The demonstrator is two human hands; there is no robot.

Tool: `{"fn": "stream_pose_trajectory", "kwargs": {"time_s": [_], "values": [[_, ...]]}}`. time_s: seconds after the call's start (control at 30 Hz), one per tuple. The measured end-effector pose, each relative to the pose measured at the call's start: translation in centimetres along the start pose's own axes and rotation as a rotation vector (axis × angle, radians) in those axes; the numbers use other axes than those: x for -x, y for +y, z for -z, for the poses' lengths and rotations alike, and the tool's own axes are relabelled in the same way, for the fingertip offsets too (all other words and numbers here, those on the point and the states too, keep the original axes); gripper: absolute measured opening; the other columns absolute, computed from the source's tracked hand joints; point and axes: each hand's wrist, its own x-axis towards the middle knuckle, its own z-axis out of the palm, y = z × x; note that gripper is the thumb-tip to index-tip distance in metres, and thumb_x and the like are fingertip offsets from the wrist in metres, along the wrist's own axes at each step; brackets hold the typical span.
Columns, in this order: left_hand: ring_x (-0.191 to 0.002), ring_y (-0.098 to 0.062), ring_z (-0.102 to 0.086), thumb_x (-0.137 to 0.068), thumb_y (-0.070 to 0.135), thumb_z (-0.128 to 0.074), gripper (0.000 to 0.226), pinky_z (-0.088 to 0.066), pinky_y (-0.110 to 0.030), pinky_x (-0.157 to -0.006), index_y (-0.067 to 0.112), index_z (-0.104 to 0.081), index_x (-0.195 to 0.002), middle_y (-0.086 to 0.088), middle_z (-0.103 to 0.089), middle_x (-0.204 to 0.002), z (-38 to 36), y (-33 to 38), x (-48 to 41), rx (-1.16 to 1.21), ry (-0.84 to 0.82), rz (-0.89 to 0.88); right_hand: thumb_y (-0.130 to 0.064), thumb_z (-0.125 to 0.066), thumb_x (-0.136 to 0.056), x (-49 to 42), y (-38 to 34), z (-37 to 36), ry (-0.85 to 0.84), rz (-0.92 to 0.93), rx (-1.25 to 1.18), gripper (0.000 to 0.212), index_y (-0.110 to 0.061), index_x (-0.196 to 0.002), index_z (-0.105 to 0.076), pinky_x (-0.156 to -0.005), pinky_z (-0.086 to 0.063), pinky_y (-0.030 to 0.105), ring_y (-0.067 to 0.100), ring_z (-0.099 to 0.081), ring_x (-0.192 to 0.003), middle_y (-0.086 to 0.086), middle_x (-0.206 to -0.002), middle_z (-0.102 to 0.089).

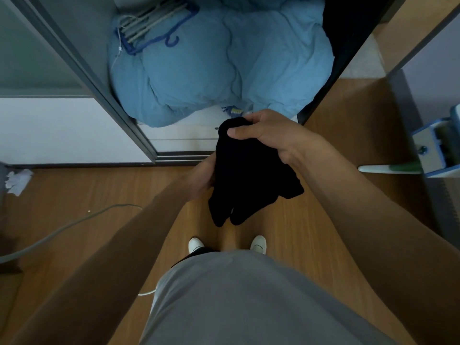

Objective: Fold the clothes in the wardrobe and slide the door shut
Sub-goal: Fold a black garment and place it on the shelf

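Note:
A black garment [251, 180] hangs bunched in front of me, above the wooden floor. My right hand [266, 131] grips its top edge, thumb over the cloth. My left hand [202, 175] holds its left side, and the cloth hides most of its fingers. Beyond the hands is the open wardrobe, filled by a big light-blue duvet [219, 66]. The grey sliding door [82, 68] stands at the left, pushed aside. Its floor track [184, 156] runs just below the wardrobe opening.
A bundle of hangers [154, 23] lies on the duvet at the upper left. A grey cable [67, 227] crosses the floor on the left, near crumpled white paper [18, 181]. A blue-and-white object [435, 148] stands at the right edge. My white shoes [257, 244] are below.

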Motion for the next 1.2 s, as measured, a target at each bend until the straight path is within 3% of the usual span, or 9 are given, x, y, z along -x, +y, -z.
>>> {"fn": "stream_pose_trajectory", "kwargs": {"time_s": [0.1,0.23,0.3,0.37,0.57,0.7,0.93,1.07,1.2], "values": [[-0.123,-0.011,-0.061,-0.109,0.040,-0.030,0.040,-0.047,-0.034,-0.105,0.022,-0.051,-0.136,-0.011,-0.048,-0.150,2.2,-1.1,-0.5,-0.140,-0.150,-0.020,-0.012,-0.078,-0.084,-0.1,0.0,0.2,0.037,-0.052,-0.068,0.040,-0.002,-0.121,-0.066,-0.081,-0.060,0.031,0.023,-0.071,-0.087,0.013,-0.101,-0.073],[-0.137,-0.014,-0.048,-0.095,0.062,-0.042,0.053,-0.038,-0.035,-0.114,0.038,-0.050,-0.142,0.006,-0.056,-0.145,3.9,-1.4,0.3,-0.180,-0.361,0.063,-0.013,-0.072,-0.089,0.0,-0.4,0.8,0.054,-0.152,-0.361,0.028,0.000,-0.114,-0.067,-0.071,-0.061,0.031,0.023,-0.070,-0.078,0.015,-0.097,-0.071],[-0.124,-0.015,-0.061,-0.097,0.052,-0.055,0.036,-0.046,-0.032,-0.105,0.035,-0.063,-0.128,0.003,-0.068,-0.128,3.9,-1.7,-0.1,-0.440,-0.304,-0.083,-0.022,-0.063,-0.094,-0.5,-0.4,1.4,0.057,-0.096,-0.602,0.032,-0.003,-0.119,-0.066,-0.091,-0.056,0.037,0.028,-0.069,-0.095,0.016,-0.111,-0.071],[-0.105,-0.019,-0.070,-0.096,0.049,-0.060,0.032,-0.052,-0.032,-0.091,0.025,-0.074,-0.112,-0.002,-0.075,-0.108,2.7,-1.1,-0.3,-0.409,-0.122,-0.185,-0.038,-0.054,-0.099,-1.1,0.2,2.2,0.091,-0.034,-0.707,0.046,-0.003,-0.127,-0.062,-0.105,-0.049,0.041,0.030,-0.065,-0.117,0.017,-0.129,-0.067],[-0.103,-0.021,-0.073,-0.095,0.044,-0.063,0.036,-0.058,-0.026,-0.081,0.015,-0.071,-0.114,-0.005,-0.077,-0.109,2.3,0.0,-1.1,-0.140,0.114,-0.252,-0.071,-0.055,-0.086,-1.1,7.2,3.3,0.009,-0.166,-0.597,0.064,-0.022,-0.124,-0.070,-0.099,-0.044,0.036,0.021,-0.062,-0.116,0.001,-0.125,-0.068],[-0.095,-0.020,-0.075,-0.094,0.045,-0.064,0.032,-0.058,-0.025,-0.074,0.016,-0.073,-0.105,-0.004,-0.078,-0.100,2.2,1.2,-1.0,-0.123,0.186,-0.253,-0.065,-0.065,-0.084,-0.3,10.9,2.0,-0.044,-0.175,-0.496,0.049,-0.027,-0.112,-0.074,-0.093,-0.048,0.038,0.016,-0.068,-0.091,-0.002,-0.101,-0.070],[-0.085,-0.022,-0.075,-0.096,0.053,-0.057,0.045,-0.059,-0.036,-0.083,0.011,-0.074,-0.101,-0.007,-0.078,-0.091,3.0,2.2,-0.7,-0.474,0.322,-0.267,-0.019,-0.067,-0.093,-0.2,8.7,3.8,0.316,-0.003,-0.467,0.030,-0.007,-0.121,-0.068,-0.089,-0.058,0.039,0.026,-0.073,-0.102,0.009,-0.111,-0.076],[-0.093,-0.027,-0.074,-0.099,0.041,-0.059,0.037,-0.059,-0.034,-0.080,0.007,-0.072,-0.106,-0.011,-0.077,-0.097,2.8,3.6,0.3,-0.437,0.236,-0.249,-0.022,-0.062,-0.097,0.1,5.3,5.5,0.251,-0.017,-0.610,0.036,-0.006,-0.130,-0.061,-0.097,-0.056,0.042,0.026,-0.071,-0.109,0.011,-0.120,-0.072],[-0.096,-0.024,-0.074,-0.095,0.032,-0.066,0.029,-0.058,-0.027,-0.074,0.009,-0.072,-0.111,-0.009,-0.077,-0.105,1.3,5.9,1.6,-0.066,0.080,-0.232,-0.041,-0.046,-0.104,1.6,3.4,6.2,-0.041,0.222,-0.669,0.045,-0.010,-0.135,-0.056,-0.110,-0.043,0.045,0.027,-0.059,-0.126,0.009,-0.130,-0.066]]}}
